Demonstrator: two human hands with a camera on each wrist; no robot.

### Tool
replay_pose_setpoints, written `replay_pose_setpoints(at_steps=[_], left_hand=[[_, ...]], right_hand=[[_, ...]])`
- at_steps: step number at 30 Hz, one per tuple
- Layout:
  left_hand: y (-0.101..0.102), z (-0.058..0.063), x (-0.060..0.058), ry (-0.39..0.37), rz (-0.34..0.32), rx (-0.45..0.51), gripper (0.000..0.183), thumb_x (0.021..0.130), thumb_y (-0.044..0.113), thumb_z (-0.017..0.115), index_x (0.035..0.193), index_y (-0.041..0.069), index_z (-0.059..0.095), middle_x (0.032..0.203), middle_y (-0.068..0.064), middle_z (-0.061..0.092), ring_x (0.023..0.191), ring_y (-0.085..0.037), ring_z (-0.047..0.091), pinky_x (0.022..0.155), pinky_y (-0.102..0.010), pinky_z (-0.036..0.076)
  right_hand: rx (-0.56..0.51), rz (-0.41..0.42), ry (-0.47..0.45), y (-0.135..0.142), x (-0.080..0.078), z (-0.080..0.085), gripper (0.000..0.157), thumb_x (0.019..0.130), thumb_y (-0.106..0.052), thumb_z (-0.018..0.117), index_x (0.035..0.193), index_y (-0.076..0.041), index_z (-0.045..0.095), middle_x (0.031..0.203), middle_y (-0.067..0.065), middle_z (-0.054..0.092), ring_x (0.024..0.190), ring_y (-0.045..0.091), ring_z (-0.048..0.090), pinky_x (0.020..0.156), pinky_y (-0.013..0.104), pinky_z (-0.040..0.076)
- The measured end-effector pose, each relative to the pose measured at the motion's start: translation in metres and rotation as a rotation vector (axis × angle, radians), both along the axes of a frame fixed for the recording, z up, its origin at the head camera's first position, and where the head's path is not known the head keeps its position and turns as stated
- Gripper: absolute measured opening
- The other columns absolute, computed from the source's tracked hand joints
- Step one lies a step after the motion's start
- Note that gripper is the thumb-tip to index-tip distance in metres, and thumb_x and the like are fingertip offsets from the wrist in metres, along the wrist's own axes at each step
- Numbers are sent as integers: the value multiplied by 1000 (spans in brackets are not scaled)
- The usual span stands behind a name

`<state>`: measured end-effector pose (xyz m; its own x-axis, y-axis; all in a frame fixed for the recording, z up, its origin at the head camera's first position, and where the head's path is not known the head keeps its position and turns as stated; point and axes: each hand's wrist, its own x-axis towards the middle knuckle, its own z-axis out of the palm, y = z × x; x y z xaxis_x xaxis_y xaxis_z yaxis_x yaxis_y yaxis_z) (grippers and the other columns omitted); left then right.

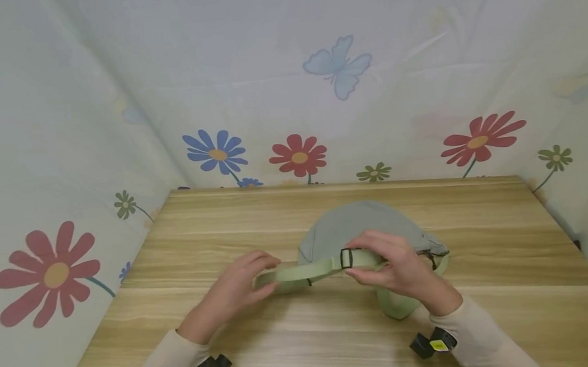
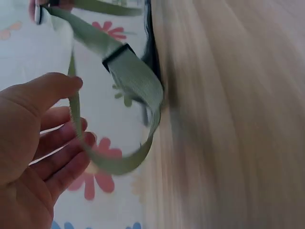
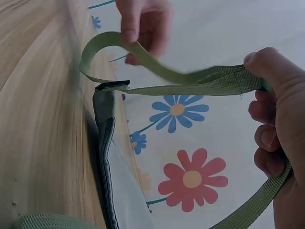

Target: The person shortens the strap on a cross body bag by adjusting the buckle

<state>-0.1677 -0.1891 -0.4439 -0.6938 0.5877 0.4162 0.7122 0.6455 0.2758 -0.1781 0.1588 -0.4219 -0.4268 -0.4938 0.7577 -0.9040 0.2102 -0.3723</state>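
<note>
A grey-green waist bag (image 1: 364, 224) lies on the wooden table, with a light green webbing strap (image 1: 306, 271) stretched in front of it. My right hand (image 1: 402, 264) pinches the strap beside a black slider buckle (image 1: 343, 258). On the left, my left hand (image 1: 232, 285) loosely holds the strap's looped end between thumb and fingers. The left wrist view shows this loop (image 2: 121, 164) hanging past the fingertips, with a black slider (image 2: 116, 56) higher up. In the right wrist view, the bag's dark zipper edge (image 3: 107, 162) stands below the strap.
Another part of the strap (image 1: 400, 306) hangs down under my right hand. The wooden table (image 1: 215, 222) meets a pale cloth backdrop (image 1: 246, 68) printed with flowers and a butterfly. Black cameras (image 1: 432, 343) sit on both wrists.
</note>
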Motion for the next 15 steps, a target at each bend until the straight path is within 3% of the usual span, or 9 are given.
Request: replay_pose_setpoints(at_steps=[2, 7, 11, 15], left_hand=[[15, 4, 0, -79, -8, 24, 48, 87, 25, 93, 128, 10, 74, 122, -2, 75, 109, -18, 73, 95, -37, 64], [63, 15, 0, -198, -110, 188, 59, 87, 28, 93, 138, 10, 69, 134, -6, 74, 122, -21, 72, 104, -41, 62], [84, 18, 0, -217, -189, 297, 45, 93, 22, 87, 133, 8, 72, 127, -6, 77, 116, -18, 74, 100, -35, 62], [85, 22, 0, -167, -186, 323, 32, 95, 16, 85, 125, 7, 78, 119, -5, 80, 107, -16, 77, 93, -32, 64]], right_hand=[[2, 8, 2, -3, 0, 0, 30, 103, -35, 75, 113, -7, 75, 96, 2, 75, 76, 8, 62, 67, 16, 53], [6, 19, 3, -11, 0, 1, 30, 102, -34, 76, 115, -6, 74, 98, 2, 75, 78, 9, 64, 69, 16, 54], [29, 27, -9, -14, 1, 1, 30, 102, -33, 76, 117, -7, 73, 102, 2, 75, 83, 10, 67, 72, 17, 55], [85, -17, 7, -7, 3, 3, 38, 103, -38, 73, 123, -6, 71, 105, 2, 75, 85, 9, 66, 73, 17, 56]])
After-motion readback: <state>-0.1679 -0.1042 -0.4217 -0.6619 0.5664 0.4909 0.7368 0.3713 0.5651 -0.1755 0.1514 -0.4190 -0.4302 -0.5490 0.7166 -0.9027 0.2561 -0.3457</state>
